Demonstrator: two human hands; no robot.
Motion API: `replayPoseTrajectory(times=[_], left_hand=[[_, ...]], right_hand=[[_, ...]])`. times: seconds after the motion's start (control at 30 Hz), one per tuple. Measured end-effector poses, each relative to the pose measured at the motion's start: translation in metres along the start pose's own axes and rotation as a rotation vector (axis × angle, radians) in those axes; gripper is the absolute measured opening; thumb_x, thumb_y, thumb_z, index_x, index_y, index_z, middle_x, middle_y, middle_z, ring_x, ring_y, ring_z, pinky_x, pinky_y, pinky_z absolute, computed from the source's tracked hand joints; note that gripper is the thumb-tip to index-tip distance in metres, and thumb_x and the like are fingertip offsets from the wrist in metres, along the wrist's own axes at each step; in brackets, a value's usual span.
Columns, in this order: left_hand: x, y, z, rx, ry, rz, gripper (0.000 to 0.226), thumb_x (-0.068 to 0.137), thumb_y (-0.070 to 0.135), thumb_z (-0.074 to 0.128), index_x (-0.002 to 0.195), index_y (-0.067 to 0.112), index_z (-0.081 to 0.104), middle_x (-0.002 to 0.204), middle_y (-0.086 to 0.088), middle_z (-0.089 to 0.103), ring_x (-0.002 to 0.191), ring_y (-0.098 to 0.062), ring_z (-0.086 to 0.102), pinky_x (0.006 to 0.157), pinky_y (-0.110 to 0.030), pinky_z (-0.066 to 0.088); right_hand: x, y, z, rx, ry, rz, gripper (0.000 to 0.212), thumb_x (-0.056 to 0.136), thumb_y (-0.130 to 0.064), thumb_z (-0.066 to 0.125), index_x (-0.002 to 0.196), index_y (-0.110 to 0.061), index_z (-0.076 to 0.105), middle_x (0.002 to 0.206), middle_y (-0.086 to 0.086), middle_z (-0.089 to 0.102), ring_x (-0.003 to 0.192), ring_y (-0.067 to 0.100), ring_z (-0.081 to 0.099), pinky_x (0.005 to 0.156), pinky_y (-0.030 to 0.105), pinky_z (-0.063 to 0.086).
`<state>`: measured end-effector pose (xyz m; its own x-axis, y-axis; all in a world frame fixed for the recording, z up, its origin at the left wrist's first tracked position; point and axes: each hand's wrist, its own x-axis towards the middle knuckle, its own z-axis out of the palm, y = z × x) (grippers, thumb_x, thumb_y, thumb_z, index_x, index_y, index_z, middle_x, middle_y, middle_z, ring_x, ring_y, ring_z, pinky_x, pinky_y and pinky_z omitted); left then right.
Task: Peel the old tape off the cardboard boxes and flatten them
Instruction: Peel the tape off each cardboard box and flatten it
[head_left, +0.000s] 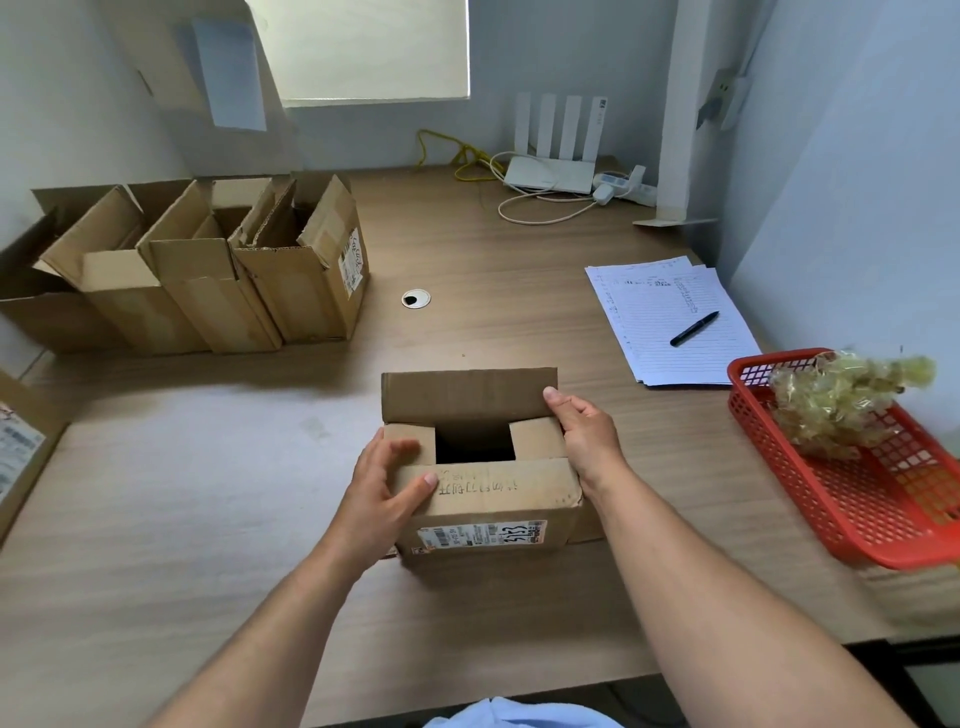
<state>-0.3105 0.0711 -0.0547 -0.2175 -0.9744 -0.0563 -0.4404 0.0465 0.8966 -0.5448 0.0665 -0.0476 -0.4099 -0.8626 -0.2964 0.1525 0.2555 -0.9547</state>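
A small cardboard box (488, 499) stands on the desk in front of me, its top flaps partly open over a dark hole. A shipping label is on its near side and handwriting on the near flap. My left hand (382, 486) grips the box's left top corner, thumb on the near flap, fingers on the left inner flap. My right hand (584, 434) holds the right side, thumb against the raised far flap. A wad of peeled yellowish tape (841, 400) lies in a red basket (852, 519) at the right.
Several open cardboard boxes (208, 270) stand in a row at the back left. Another labelled box (21, 447) pokes in at the left edge. Lined papers (670, 322) with a black pen (693, 328) lie at the right. A router and cables (550, 174) sit at the back.
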Motion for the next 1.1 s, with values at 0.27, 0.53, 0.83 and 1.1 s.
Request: replayPoseTrajectory(times=[0.27, 0.53, 0.83, 1.1], left_hand=[[0.008, 0.003, -0.017, -0.525, 0.039, -0.307, 0.041, 0.097, 0.039, 0.049, 0.077, 0.007, 0.065, 0.096, -0.012, 0.064, 0.091, -0.021, 0.055, 0.082, -0.036, 0.038], [-0.008, 0.004, -0.037, 0.0, -0.538, -0.287, 0.131, 0.053, 0.047, 0.085, 0.149, 0.043, -0.004, 0.151, 0.023, 0.011, 0.138, -0.002, 0.028, 0.111, -0.032, 0.034], [-0.004, 0.0, -0.021, 0.137, -0.349, -0.104, 0.15, 0.044, 0.057, 0.085, 0.147, 0.038, -0.021, 0.157, 0.013, 0.004, 0.144, -0.01, 0.008, 0.119, -0.038, 0.018], [0.008, 0.011, -0.007, 0.066, -0.282, -0.126, 0.136, 0.053, 0.067, 0.078, 0.151, 0.035, -0.011, 0.159, 0.004, 0.012, 0.146, -0.019, 0.013, 0.116, -0.047, 0.024]], right_hand=[[0.003, -0.001, 0.006, 0.304, 0.082, 0.121, 0.006, 0.087, -0.016, 0.067, 0.086, -0.012, 0.064, 0.076, 0.001, 0.069, 0.059, 0.007, 0.065, 0.052, 0.016, 0.052], [0.003, 0.003, 0.01, 0.272, 0.073, 0.108, 0.015, 0.087, -0.021, 0.068, 0.074, -0.015, 0.064, 0.072, 0.001, 0.069, 0.063, 0.013, 0.064, 0.066, 0.027, 0.053], [-0.014, -0.012, 0.009, -0.866, 0.038, -0.072, 0.084, 0.069, -0.065, 0.066, 0.132, -0.014, 0.043, 0.132, 0.009, 0.044, 0.126, 0.026, 0.04, 0.099, 0.037, 0.036], [-0.034, -0.031, -0.001, -0.932, 0.046, -0.193, 0.02, 0.088, -0.029, 0.046, 0.083, -0.013, 0.057, 0.088, 0.008, 0.057, 0.086, 0.029, 0.052, 0.069, 0.033, 0.039]])
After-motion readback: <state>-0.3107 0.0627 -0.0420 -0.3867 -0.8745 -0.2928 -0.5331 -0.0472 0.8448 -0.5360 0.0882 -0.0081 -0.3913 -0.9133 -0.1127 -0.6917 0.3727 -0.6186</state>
